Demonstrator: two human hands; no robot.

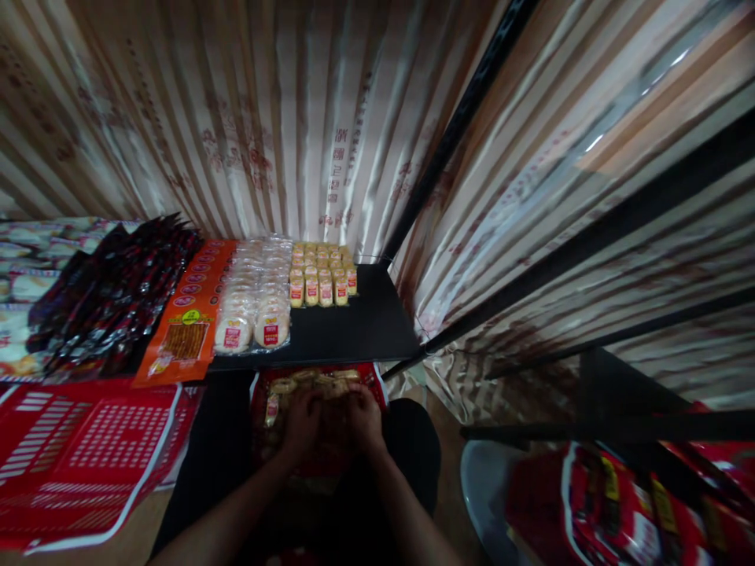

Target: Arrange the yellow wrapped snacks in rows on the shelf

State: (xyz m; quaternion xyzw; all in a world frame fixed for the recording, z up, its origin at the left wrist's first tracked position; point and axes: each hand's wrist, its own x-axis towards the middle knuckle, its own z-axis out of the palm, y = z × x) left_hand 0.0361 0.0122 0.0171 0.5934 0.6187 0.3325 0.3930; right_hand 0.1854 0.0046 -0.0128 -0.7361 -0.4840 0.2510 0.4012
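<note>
Both my hands reach down into a red bag (373, 377) of small wrapped snack packets that lies below the black shelf's front edge. My left hand (300, 428) curls over the packets on the left side of the bag. My right hand (364, 418) curls over them on the right. Which packets the fingers grip is too dark and blurred to make out. On the black shelf (366, 326) above stand rows of small yellow packets (322, 275) and, to their left, stacked round cakes in clear wrap (256, 295).
Left of the cakes lie orange snack packs (189, 314) and dark red-black packets (112, 291). Flattened red cartons (88, 448) lie at lower left. More red bags (613, 503) sit at lower right under a black shelf frame (607, 428). A striped curtain hangs behind.
</note>
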